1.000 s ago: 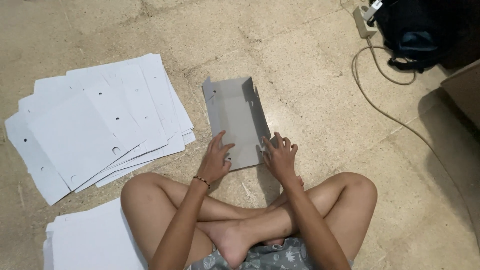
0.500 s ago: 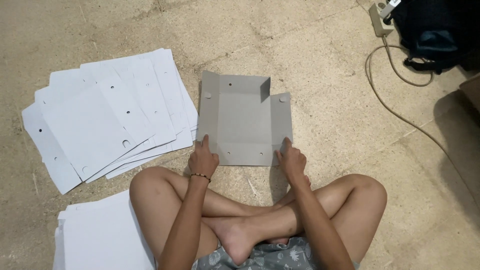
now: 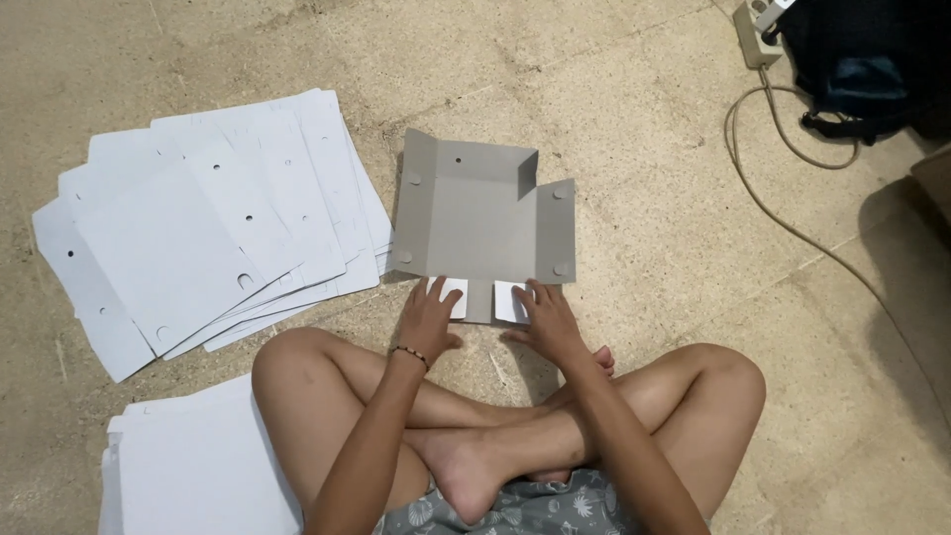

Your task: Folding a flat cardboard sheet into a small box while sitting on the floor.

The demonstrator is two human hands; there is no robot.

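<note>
A grey die-cut cardboard blank (image 3: 480,223) lies flat on the stone floor in front of my crossed legs, its far flaps raised a little. Two small corner tabs (image 3: 483,299) at its near edge are folded inward, showing their white backs. My left hand (image 3: 428,319) presses the left tab down with spread fingers. My right hand (image 3: 543,319) presses the right tab the same way. Both hands rest on the near edge of the blank.
A fanned pile of white flat blanks (image 3: 198,233) lies at the left. Another white stack (image 3: 193,471) sits beside my left knee. A power strip (image 3: 753,35) with a cable (image 3: 783,213) and a dark bag (image 3: 862,64) are at the upper right.
The blank went from partly folded to spread flat. My hands moved from its near corners toward the middle and folded the two near tabs inward, white side up.
</note>
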